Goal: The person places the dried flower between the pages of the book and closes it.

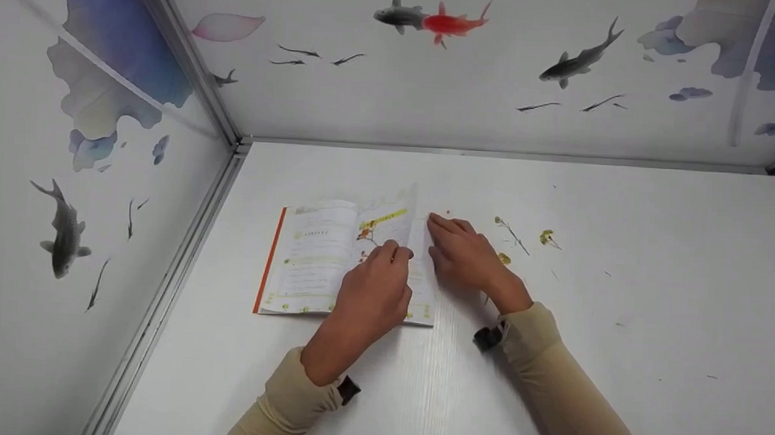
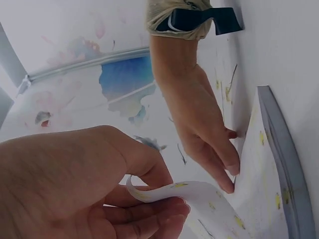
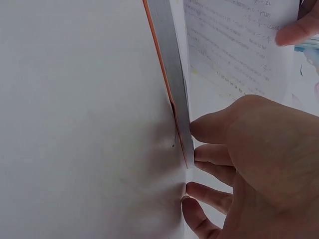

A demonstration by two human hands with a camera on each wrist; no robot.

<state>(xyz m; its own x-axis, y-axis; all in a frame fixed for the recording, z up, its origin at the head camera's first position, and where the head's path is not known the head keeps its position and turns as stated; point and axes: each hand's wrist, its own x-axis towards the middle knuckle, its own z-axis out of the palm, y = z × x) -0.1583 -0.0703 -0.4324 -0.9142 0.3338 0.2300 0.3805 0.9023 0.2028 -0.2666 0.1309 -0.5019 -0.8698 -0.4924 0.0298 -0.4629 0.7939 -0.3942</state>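
An open book (image 1: 314, 260) with an orange cover edge lies on the white table. My left hand (image 1: 378, 286) pinches a raised page (image 1: 392, 234) of it between thumb and fingers; the left wrist view shows that page (image 2: 202, 194) curling where it is held. Near the gutter, a small orange-red flower sprig (image 1: 366, 231) shows below a yellow strip; whether it is loose or printed I cannot tell. At the book's right edge rests my right hand (image 1: 467, 257), its thumb and some fingers (image 3: 212, 154) touching the page block (image 3: 174, 64), the others on the table.
Right of the book lie a thin-stemmed dried sprig (image 1: 512, 235), a small yellow flower sprig (image 1: 547, 238) and another yellow flower (image 1: 504, 258), partly behind my right hand. Tiny stem bits are scattered farther right. Fish-printed panels (image 1: 457, 109) stand behind and at the left.
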